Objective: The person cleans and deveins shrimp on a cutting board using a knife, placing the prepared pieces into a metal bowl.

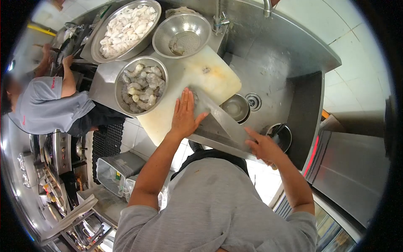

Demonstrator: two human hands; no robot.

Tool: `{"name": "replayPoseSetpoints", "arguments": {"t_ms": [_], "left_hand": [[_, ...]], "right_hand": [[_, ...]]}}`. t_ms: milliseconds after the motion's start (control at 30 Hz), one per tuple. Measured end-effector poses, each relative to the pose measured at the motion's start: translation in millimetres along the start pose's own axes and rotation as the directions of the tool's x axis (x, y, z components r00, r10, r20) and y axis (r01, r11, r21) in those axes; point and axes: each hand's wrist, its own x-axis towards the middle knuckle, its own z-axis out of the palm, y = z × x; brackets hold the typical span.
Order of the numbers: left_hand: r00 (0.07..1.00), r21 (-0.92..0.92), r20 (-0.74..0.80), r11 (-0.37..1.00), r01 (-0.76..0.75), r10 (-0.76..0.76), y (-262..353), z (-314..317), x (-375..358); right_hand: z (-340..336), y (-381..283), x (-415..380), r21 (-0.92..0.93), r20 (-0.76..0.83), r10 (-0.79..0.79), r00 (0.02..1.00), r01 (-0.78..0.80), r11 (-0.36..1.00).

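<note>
My right hand (266,147) grips a wide-bladed knife (224,119), its index finger stretched along the blade. The blade reaches up and left over a white cutting board (159,122). My left hand (184,115) lies with fingers stretched and thumb apart beside the blade's far end; whatever is under the fingers is hidden. Left of it, a steel colander (119,98) holds several peeled shrimp (145,84). Beyond the board stands a perforated bowl (199,35) with a little shrimp in it. A small scrap (206,70) sits on the board.
A large bowl (97,42) of white cut pieces stands at the back left. To the right is a steel sink (268,71) with a metal bowl (235,107) and a dark round pot (283,136). Another person (54,101) stands at the left by cooking equipment.
</note>
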Motion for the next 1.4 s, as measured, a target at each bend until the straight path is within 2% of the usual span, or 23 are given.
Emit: {"name": "replayPoseSetpoints", "arguments": {"t_ms": [33, 133, 267, 300, 400, 500, 600, 700, 833, 933, 967, 1033, 1133, 1233, 1333, 1400], "left_hand": [[1.0, 0.011, -0.006, 1.0, -0.003, 0.003, 0.2, 0.8, 0.0], [1.0, 0.005, 0.003, 1.0, 0.007, -0.007, 1.2, -0.1, -0.1], [1.0, -0.036, -0.017, 0.999, 0.003, -0.004, 3.1, -1.2, -0.2], [1.0, -0.034, -0.019, 0.999, 0.004, -0.005, 3.1, -0.6, -0.1], [1.0, -0.029, -0.017, 0.999, 0.02, -0.02, 4.1, 1.4, 1.0], [0.999, -0.025, -0.015, 0.999, 0.046, -0.047, 4.9, 1.5, 2.1], [0.998, 0.014, -0.034, 0.999, 0.05, -0.05, 3.9, 5.4, 3.2], [0.997, 0.021, -0.031, 0.997, 0.076, -0.076, 5.0, 7.1, 3.7], [0.991, -0.025, -0.015, 0.991, 0.132, -0.133, 5.7, 7.3, 6.6], [0.978, -0.096, 0.065, 0.975, 0.202, -0.197, -2.5, 10.3, 11.4], [0.976, -0.292, 0.028, 0.932, 0.214, -0.215, -8.0, 6.4, 13.0], [0.964, -0.643, -0.036, 0.745, 0.181, -0.264, -13.9, -10.0, 19.1], [0.974, -0.25, -0.089, 0.951, 0.18, -0.208, -3.7, -22.8, 18.4], [0.97, -0.184, -0.202, 0.978, 0.099, -0.136, 6.4, -14.5, 22.1], [0.947, -0.349, -0.208, 0.923, 0.163, -0.246, -9.0, -9.8, 27.4], [0.938, -0.391, -0.214, 0.904, 0.173, -0.272, -14.5, -13.5, 25.2]], "right_hand": [[5.4, -3.2, -9.2, -0.018, 0.005, 0.047, 0.999, -0.047, 0.999], [35.4, 16.9, -12.8, 0.037, -0.033, 0.006, 0.999, -0.005, 0.999], [65.4, 37.9, -15.8, -0.145, -0.09, -0.1, 0.991, 0.086, 0.986], [66.0, 32.5, -18.9, -0.119, -0.065, -0.056, 0.996, 0.048, 0.992], [83.2, 39.9, -20.3, -0.139, -0.199, -0.121, 0.973, 0.094, 0.986], [80.7, 32.7, -33.6, -0.102, -0.118, -0.056, 0.991, 0.044, 0.994], [80.1, 48.4, -29.3, -0.206, -0.153, -0.121, 0.981, 0.088, 0.975], [61.3, 42.2, -31.3, -0.273, -0.109, -0.092, 0.99, 0.06, 0.96], [41.5, 42.6, -37.6, -0.47, -0.113, -0.148, 0.983, 0.078, 0.879], [32.1, 65.1, -43.5, -0.512, -0.136, -0.238, 0.962, 0.137, 0.848], [28.0, 74.2, -46.6, -0.473, -0.202, -0.268, 0.942, 0.146, 0.869], [16.6, 86.1, -53.5, -0.336, -0.273, -0.212, 0.939, 0.114, 0.935], [7.1, 85.0, -61.0, -0.129, -0.358, -0.098, 0.929, 0.054, 0.99], [8.3, 88.7, -57.4, -0.017, -0.399, -0.054, 0.915, 0.051, 0.999], [17.7, 88.0, -51.3, 0.021, -0.386, -0.072, 0.92, 0.087, 0.996], [25.0, 87.6, -47.8, 0.013, -0.363, -0.074, 0.929, 0.085, 0.996]]}}
